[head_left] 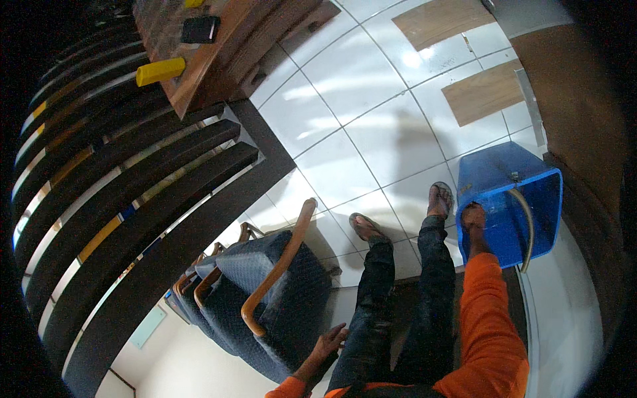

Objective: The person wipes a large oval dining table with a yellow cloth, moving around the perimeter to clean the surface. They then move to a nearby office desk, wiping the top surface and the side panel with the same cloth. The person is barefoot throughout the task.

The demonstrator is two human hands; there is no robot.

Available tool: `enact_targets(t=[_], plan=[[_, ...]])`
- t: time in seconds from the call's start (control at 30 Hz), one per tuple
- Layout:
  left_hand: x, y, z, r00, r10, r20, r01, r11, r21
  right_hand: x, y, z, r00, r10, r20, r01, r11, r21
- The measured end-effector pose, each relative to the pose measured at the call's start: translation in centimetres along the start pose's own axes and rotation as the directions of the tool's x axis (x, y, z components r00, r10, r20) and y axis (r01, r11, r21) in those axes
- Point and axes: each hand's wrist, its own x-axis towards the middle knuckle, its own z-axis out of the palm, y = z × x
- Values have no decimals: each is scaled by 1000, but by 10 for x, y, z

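Observation:
At the right, my right hand (474, 217) reaches to the near-left rim of a blue rectangular bin (494, 162) and grips it; some of its fingers are hard to make out against the blue wall. The bin tilts so that its mouth faces me, and a curved metal handle (529, 229) lies across the opening. Little of the bin's inside shows beyond plain blue walls. Low in the view, my left hand (330, 341) hangs empty beside my left thigh, fingers loosely apart, close to a dark blue padded chair (255, 275).
The chair has a wooden armrest (282, 268), with more chairs behind it. Dark slats (166, 212) fill the left. A wooden desk (229, 50) carries a yellow object (160, 71) and a black item (200, 30). White floor tiles (361, 86) include wood-coloured patches (483, 93).

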Motion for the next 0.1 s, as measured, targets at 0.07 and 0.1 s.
enact_targets(t=[0.07, 0.1], plan=[[-2, -7, -2, 999, -22, -29, 19, 995, -99, -6, -2, -5, 989, 64, -133, -41, 986, 164], [-6, -5, -3, 999, -35, -39, 31, 994, -109, -5, -6, -11, 988, 58, -142, -34, 985, 167]])
